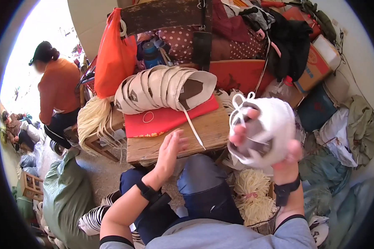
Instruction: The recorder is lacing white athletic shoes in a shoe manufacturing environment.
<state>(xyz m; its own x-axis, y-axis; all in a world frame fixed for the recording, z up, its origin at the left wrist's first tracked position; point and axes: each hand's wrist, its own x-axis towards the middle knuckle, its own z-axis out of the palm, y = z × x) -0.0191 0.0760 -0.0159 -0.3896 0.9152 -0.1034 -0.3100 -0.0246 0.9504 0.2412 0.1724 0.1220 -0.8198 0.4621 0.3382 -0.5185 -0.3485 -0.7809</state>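
Observation:
My right hand (290, 155) grips a white shoe upper (274, 120) with brown patches, raised over the right end of the wooden bench. Its fingers show through the upper's opening, beside a looped white lace (238, 101). The upper is a little smeared by motion. My left hand (170, 151) is empty, with its fingers stretched out, in front of the bench (153, 148). Beyond it, a row of nested beige shoe uppers (153, 89) lies on a red cloth or bag (139, 126). One loose white lace (195, 130) trails from that row over the bench.
Bundles of cream laces hang at the left (96, 118) and sit by my right knee (253, 195). An orange bag (115, 58) hangs from a chair back. A green sack (66, 195) stands at the left. Cardboard boxes (313, 68) are piled far right. A person (60, 89) sits at the far left.

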